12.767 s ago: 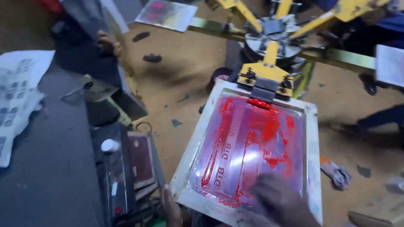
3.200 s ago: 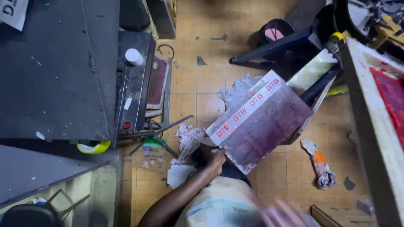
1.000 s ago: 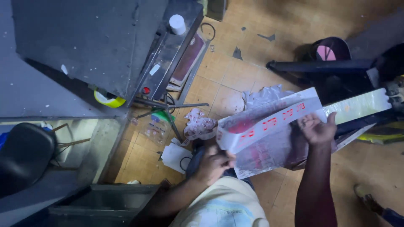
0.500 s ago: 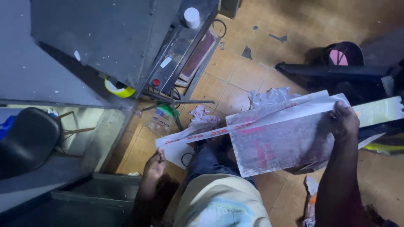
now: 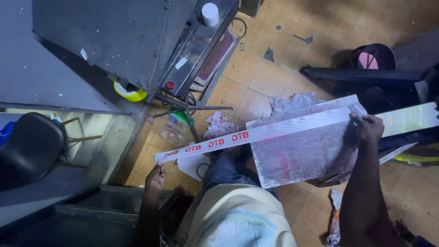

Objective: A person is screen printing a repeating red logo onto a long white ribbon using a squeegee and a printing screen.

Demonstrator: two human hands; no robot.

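Observation:
A framed printing screen with pink ink stains and white taped edges is held flat in front of me. My right hand grips its far right corner. My left hand pinches the end of a long strip of white tape with red lettering. The strip stretches from the frame's near edge out to the left, peeled away from the frame.
A dark metal table with a white jar and a yellow tape roll stands at the upper left. A black chair is at the left. Crumpled paper and rags lie on the tiled floor.
My left hand has pulled the tape strip farther left and down, so more of it hangs free of the frame. My right hand still holds the frame's corner.

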